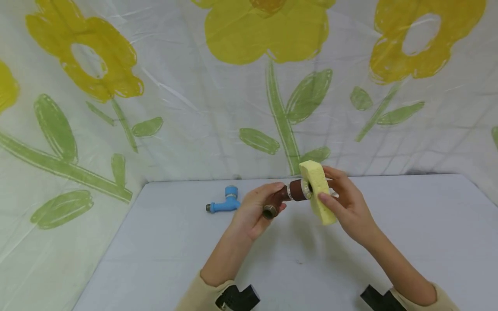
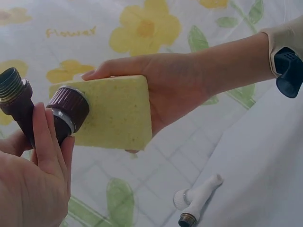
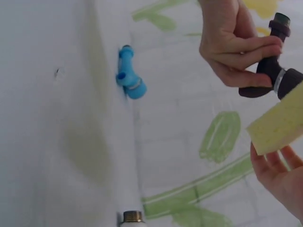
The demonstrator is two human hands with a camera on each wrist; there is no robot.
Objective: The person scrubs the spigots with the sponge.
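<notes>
My left hand [image 1: 253,211] grips a dark brown plastic tap [image 1: 297,190] by its body, above the table. The tap's threaded end [image 2: 10,85] is uncovered, and its ribbed knob points towards a yellow sponge [image 1: 320,192]. My right hand [image 1: 352,207] holds the sponge from behind, thumb on one edge and fingers on the other. The sponge's broad face is right at the knob's end. In the right wrist view the sponge and tap are partly cut off by the frame's edge.
A blue tap [image 1: 223,202] lies on the white table [image 1: 163,259], just left of my left hand. The left wrist view also has a white tap [image 2: 201,198] with a brass thread on the table. Behind stands a flower-printed sheet [image 1: 186,108].
</notes>
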